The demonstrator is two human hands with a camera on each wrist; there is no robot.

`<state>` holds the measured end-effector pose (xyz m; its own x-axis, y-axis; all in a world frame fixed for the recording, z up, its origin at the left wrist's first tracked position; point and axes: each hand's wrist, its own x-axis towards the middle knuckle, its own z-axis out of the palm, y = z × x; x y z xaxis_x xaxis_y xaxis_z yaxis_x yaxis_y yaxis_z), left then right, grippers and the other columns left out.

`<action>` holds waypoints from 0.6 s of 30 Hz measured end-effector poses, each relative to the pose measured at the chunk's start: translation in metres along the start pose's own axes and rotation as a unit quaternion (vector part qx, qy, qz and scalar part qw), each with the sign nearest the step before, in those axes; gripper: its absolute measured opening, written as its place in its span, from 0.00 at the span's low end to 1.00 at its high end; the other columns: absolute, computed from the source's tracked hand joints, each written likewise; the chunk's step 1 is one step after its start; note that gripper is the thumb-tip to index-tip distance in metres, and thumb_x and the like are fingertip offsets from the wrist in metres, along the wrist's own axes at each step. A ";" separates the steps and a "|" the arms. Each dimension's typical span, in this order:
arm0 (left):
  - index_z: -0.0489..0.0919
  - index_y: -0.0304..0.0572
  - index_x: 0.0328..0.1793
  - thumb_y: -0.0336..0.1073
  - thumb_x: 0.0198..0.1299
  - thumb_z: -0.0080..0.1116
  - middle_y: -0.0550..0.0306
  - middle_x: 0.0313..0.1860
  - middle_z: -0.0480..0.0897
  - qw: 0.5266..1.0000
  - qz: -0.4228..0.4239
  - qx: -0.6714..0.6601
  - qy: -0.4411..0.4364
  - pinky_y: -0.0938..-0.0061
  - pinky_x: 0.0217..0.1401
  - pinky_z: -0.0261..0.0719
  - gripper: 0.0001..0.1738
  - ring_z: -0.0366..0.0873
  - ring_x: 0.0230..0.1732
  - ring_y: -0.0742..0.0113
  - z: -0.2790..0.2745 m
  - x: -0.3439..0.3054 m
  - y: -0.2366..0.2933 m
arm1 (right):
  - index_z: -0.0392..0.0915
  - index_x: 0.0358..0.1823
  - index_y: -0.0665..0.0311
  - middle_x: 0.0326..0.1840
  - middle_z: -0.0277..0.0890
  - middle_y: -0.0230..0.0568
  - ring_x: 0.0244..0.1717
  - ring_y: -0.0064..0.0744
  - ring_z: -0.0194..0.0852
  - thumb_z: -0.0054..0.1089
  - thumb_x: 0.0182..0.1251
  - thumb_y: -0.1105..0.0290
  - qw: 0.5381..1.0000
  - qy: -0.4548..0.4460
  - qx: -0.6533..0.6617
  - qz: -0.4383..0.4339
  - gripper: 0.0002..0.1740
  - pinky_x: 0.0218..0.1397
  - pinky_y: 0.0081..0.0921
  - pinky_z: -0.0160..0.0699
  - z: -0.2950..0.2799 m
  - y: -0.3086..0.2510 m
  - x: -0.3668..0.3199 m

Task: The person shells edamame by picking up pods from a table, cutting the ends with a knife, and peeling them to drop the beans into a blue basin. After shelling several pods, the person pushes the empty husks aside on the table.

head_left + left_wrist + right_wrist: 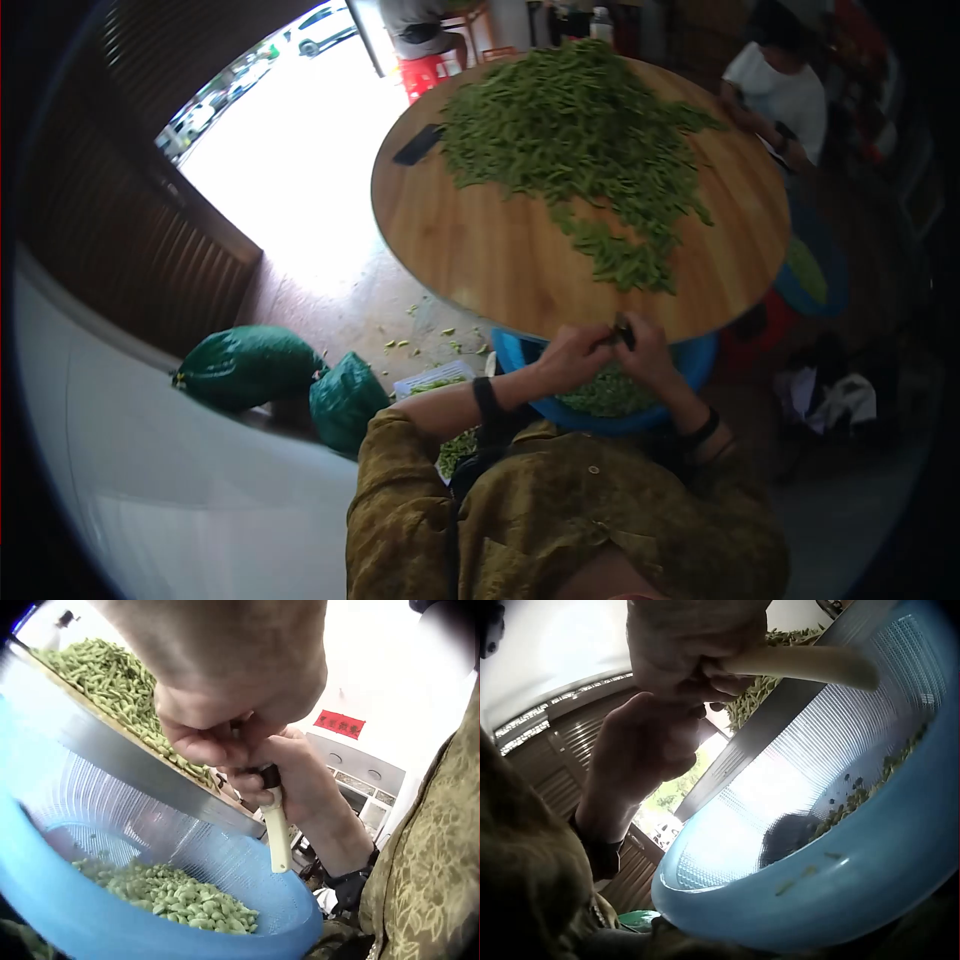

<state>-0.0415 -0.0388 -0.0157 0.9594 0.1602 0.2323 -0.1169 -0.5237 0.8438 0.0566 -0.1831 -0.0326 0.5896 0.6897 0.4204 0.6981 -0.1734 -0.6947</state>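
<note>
My left hand (572, 358) and right hand (645, 355) meet over a blue colander (45, 847), close to the table's near edge. In the right hand I grip a tool by its cream handle (277, 840), with a dark collar at the fingers; its working end is hidden. The left fingers (202, 746) are curled, tips against the right hand, and I cannot tell what they pinch. Shelled green beans (202, 904) lie in the colander below. A big heap of green bean pods (575, 125) covers the far part of the round wooden table (480, 250).
A dark phone-like slab (418, 145) lies beside the heap. Another person (780, 95) sits at the table's right, near a second blue basin (835, 270). Two green sacks (250, 365) stand on the left, with scattered bits on the floor (400, 320).
</note>
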 end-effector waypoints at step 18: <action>0.74 0.34 0.50 0.24 0.50 0.53 0.35 0.41 0.80 0.989 0.078 -0.077 -0.094 0.58 0.47 0.76 0.18 0.77 0.50 0.37 0.031 -0.015 -0.008 | 0.69 0.38 0.67 0.30 0.71 0.57 0.35 0.59 0.74 0.61 0.49 0.71 0.989 -0.108 -0.076 0.059 0.15 0.34 0.46 0.71 -0.043 0.001 -0.025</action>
<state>-0.0472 -0.0630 -0.0408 0.9555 -0.0797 0.2841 -0.2920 -0.3937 0.8716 0.0603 -0.2307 -0.0181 0.5810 0.7900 0.1959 0.6927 -0.3537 -0.6285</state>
